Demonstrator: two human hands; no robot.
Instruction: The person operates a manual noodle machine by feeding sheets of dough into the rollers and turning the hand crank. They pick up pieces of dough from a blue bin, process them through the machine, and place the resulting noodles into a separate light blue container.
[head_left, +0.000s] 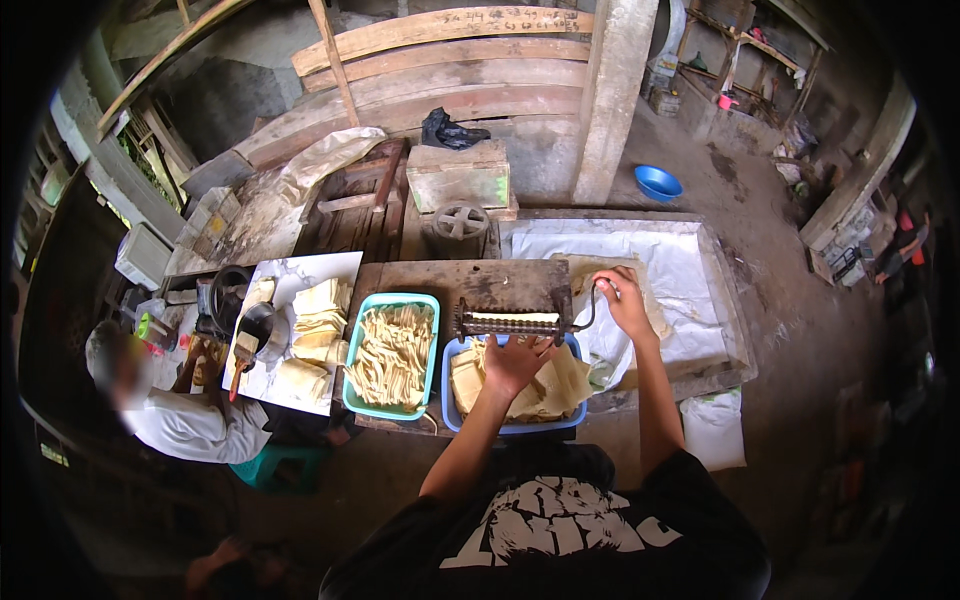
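The small metal roller machine with a crank sits on the brown wooden table, just above the blue plastic tub of flat yellow dough sheets; the right hand is closed around the crank handle; the left hand lies open under the rollers, touching the dough; beside it stands a green plastic tub of cut yellow strips; a person in a white shirt sits at the left.
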